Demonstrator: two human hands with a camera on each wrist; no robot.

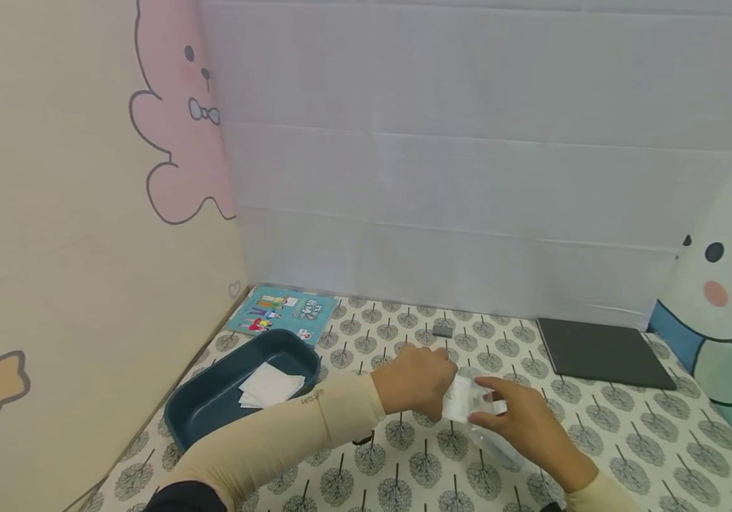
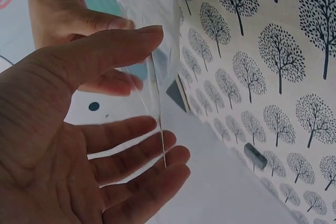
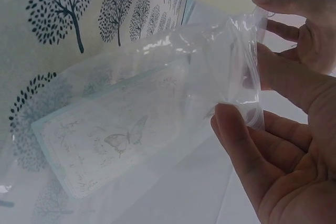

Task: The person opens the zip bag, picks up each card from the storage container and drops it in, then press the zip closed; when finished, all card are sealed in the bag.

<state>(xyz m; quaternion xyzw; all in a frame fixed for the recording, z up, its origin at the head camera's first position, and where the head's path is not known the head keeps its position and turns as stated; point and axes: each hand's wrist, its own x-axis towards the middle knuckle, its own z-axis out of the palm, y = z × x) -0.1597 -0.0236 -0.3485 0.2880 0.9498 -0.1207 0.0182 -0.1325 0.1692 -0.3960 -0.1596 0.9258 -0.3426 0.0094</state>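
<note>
A clear plastic bag [image 1: 497,446] is held up between both hands over the patterned cloth. Through its film shows a pale card-like rectangle [image 3: 118,135] with a butterfly print and a bluish edge. My left hand [image 1: 413,380] reaches across from the left and holds the bag's open edge [image 2: 159,95], thumb on one side and curved fingers on the other. From the right, my right hand [image 1: 526,423] grips the gathered mouth of the bag [image 3: 244,72] between its thumb and fingers.
A dark teal tray [image 1: 196,387] at left holds white folded sheets [image 1: 270,386]. Behind it lies a blue illustrated booklet [image 1: 286,313]. A small grey block [image 1: 443,331] sits farther back, and a flat black panel [image 1: 605,353] lies back right. Walls border the cloth-covered table [image 1: 398,491].
</note>
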